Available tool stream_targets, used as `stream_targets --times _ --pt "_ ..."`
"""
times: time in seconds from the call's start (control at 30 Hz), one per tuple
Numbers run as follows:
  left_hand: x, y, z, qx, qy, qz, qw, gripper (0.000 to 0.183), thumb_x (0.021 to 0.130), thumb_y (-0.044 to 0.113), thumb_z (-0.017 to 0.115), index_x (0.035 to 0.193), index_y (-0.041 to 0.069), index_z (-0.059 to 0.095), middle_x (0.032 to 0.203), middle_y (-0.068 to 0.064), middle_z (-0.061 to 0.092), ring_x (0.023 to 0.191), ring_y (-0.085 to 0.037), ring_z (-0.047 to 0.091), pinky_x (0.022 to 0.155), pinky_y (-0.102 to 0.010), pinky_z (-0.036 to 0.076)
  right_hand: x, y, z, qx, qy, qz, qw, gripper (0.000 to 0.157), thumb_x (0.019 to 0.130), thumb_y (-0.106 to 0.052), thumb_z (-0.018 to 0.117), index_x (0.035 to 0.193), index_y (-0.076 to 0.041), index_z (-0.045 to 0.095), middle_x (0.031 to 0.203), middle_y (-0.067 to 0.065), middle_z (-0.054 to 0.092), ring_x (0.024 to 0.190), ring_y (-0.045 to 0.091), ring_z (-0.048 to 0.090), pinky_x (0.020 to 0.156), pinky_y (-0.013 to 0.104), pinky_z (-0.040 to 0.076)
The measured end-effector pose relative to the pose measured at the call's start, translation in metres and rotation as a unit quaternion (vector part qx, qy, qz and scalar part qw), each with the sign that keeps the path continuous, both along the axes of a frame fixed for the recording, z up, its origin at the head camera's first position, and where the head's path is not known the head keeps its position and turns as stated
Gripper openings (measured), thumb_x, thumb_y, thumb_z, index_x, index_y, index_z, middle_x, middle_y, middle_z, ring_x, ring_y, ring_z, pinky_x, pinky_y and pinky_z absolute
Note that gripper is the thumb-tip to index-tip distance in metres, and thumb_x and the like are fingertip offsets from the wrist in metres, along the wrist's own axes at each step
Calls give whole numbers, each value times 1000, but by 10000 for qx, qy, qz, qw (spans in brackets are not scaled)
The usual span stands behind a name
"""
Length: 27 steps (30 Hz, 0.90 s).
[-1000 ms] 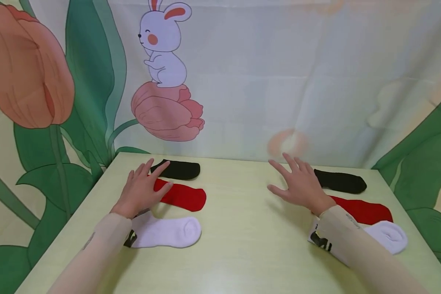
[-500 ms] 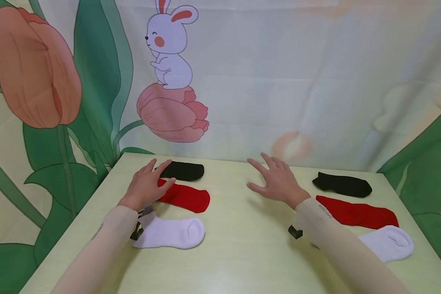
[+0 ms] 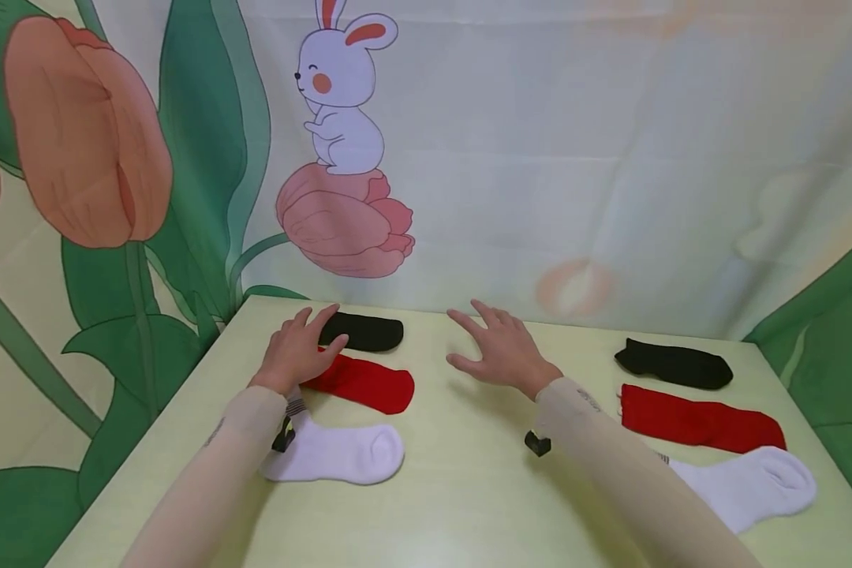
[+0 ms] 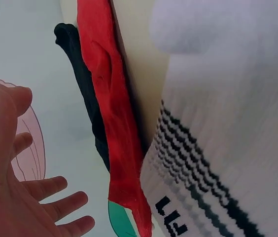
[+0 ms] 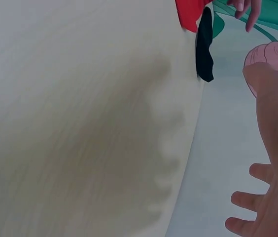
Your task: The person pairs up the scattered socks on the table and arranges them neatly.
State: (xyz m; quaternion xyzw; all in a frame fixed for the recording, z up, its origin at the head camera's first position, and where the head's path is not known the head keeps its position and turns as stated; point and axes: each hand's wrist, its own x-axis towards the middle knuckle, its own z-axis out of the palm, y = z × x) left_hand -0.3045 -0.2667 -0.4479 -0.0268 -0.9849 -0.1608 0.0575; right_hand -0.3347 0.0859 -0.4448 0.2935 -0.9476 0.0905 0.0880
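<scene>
- Openly spread, with the thumb apart, are the fingers of the left hand (image 3: 294, 355); nothing is gripped, and the hand is held over the end of a red sock (image 3: 369, 384).
- Likewise parted are the fingers of the right hand (image 3: 504, 347); by the shadow seen from the right wrist, it is raised above the table (image 3: 461, 513), between two groups of socks.
- Just beyond the left hand's red sock, a black sock (image 3: 365, 332) is laid; nearer, a white sock (image 3: 348, 455) with dark cuff stripes is partly covered by the left sleeve (image 3: 213, 465).
- Farther right, the same order is repeated: a second black sock (image 3: 674, 364), a second red sock (image 3: 703, 418) and a second white sock (image 3: 760, 481), its cuff partly hidden by the right sleeve (image 3: 610, 465).
- Presumably, the colours were matched row by row so that mates could be told at a glance.
- No container is shown; every sock is laid directly on the tabletop.
- Behind, a printed backdrop (image 3: 511, 158) is hung, decorated with a rabbit (image 3: 344, 87).
</scene>
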Motion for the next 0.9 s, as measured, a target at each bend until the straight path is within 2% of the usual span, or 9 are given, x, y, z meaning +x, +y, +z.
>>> stream_targets --times 0.3,0.57,0.77,0.9 --pt "-12 -5 -3 -249 -46 380 9990 64 97 41 55 153 21 30 146 -27 37 126 -49 39 101 -67 32 -11 -30 -10 102 -365 34 9993 73 89 -67 48 153 -41 25 159 8 23 136 36 36 108 57 31" --pt "-23 -7 -6 -386 24 454 9982 60 97 38 54 150 16 35 132 -27 51 113 -45 47 98 -63 36 -22 -58 -14 159 -409 76 9990 73 89 -67 49 153 -42 24 159 6 24 135 34 37 107 57 33" --pt "-31 -10 -10 -470 -14 606 9971 57 97 36 57 146 13 40 128 -26 56 110 -44 48 99 -63 36 -26 -78 -15 257 -496 203 9982 74 89 -66 49 154 -40 24 158 8 27 135 34 37 106 57 34" --pt "-37 -11 -11 -510 25 590 9970 54 97 34 56 143 10 43 125 -27 59 108 -44 49 98 -62 37 -29 -88 -13 343 -507 221 9979 74 89 -64 51 153 -39 25 157 7 28 134 34 39 106 56 35"
